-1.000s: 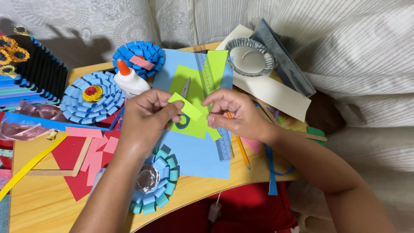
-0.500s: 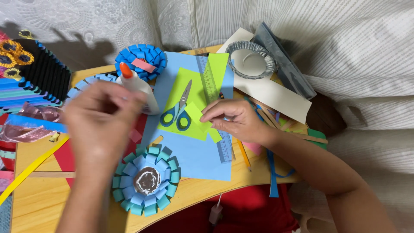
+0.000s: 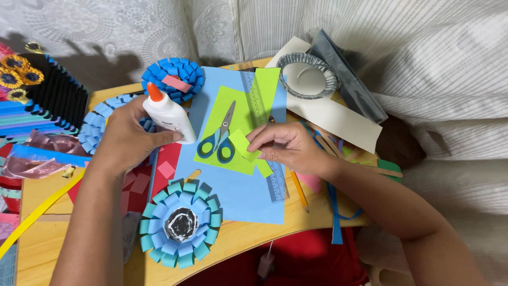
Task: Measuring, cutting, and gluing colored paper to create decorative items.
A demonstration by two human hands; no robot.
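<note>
The left hand (image 3: 129, 140) was wrapped around the white glue bottle (image 3: 168, 117), fingers closed on its body and the orange cap pointing up and away, so the bottle was lifted clear of the wooden table (image 3: 37, 254) rather than standing on it. Across from it, the right hand (image 3: 288, 148) pinched a small lime-green paper piece (image 3: 244, 145) between thumb and fingertips, holding it flat and slightly raised, a grip that seemed meant to keep its face exposed toward the bottle. That piece sat just beside the blue-handled scissors (image 3: 219, 139), which lay untouched on a larger lime-green sheet (image 3: 233, 114), itself resting on a light blue sheet (image 3: 238, 190) with a clear ruler (image 3: 264, 132) along its edge. The bottle's nozzle and the pinched piece were near but apart, with the scissors between them. Below, a blue paper rosette (image 3: 180, 222) with a dark centre lay at the table's near edge; a second rosette (image 3: 173, 78) sat behind the bottle, and a foil dish (image 3: 307, 74) rested further right, well apart from both hands.
</note>
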